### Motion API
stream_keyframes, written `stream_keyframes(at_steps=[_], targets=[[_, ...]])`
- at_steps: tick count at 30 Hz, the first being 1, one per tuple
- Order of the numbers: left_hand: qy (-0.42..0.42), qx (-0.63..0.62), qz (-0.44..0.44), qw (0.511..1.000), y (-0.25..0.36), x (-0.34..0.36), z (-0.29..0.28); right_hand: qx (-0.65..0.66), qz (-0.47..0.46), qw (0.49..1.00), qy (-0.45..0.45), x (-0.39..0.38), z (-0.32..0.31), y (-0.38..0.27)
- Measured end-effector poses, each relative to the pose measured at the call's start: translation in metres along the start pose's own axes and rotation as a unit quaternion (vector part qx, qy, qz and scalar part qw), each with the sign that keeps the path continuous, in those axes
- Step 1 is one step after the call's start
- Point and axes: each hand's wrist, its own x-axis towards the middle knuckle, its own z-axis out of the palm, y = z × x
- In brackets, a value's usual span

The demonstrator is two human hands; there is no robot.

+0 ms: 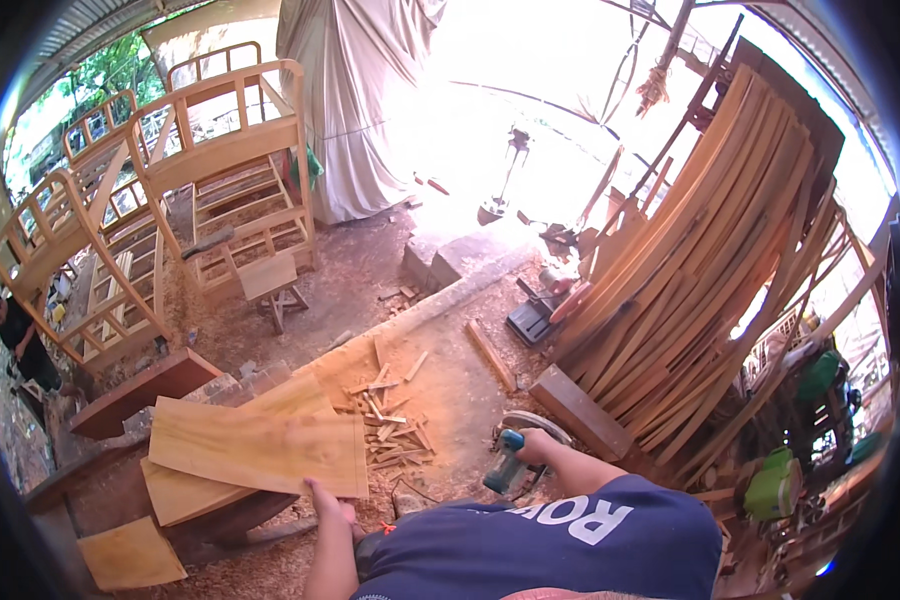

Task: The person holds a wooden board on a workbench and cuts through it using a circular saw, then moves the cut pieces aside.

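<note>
My right hand (537, 447) is wrapped round the handle of a teal circular saw (508, 462), held just in front of my body. The saw's round guard shows beyond my fingers; its blade edge cannot be made out. With my left hand (330, 503) I grip the near edge of a wide, pale wooden board (260, 440), close to its right end. That board lies across other flat boards, and one lower board (195, 495) sticks out beneath it. Beyond its right end is a heap of small wood offcuts (395, 430).
Wooden bed frames (225, 140) stand at the far left, beside a hanging cloth (350, 110). Long timber strips (690, 260) lean at the right. A small stool (270, 280) and a grey-based machine (532, 322) stand ahead. Another person (25, 340) is at the left edge.
</note>
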Motion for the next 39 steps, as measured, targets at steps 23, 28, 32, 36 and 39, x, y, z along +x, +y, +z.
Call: stream_keyframes(at_steps=[23,28,32,36,39], targets=[[0.298,0.741,0.350,0.490,0.301,0.083,-0.105,0.078,0.224,0.971,0.027,-0.144,0.105,0.027],[0.318,0.731,0.324,0.509,0.349,0.107,-0.093,0.077,0.247,0.965,0.031,-0.175,0.136,0.005],[0.375,0.685,0.342,0.522,0.374,0.141,-0.129,0.085,0.232,0.968,0.033,-0.182,0.149,-0.017],[0.330,0.698,0.350,0.530,0.398,0.154,-0.150,0.092,0.168,0.981,0.030,-0.151,0.152,-0.015],[0.415,0.693,0.190,0.559,0.377,0.138,-0.124,0.087,0.179,0.979,0.036,-0.132,0.131,-0.032]])
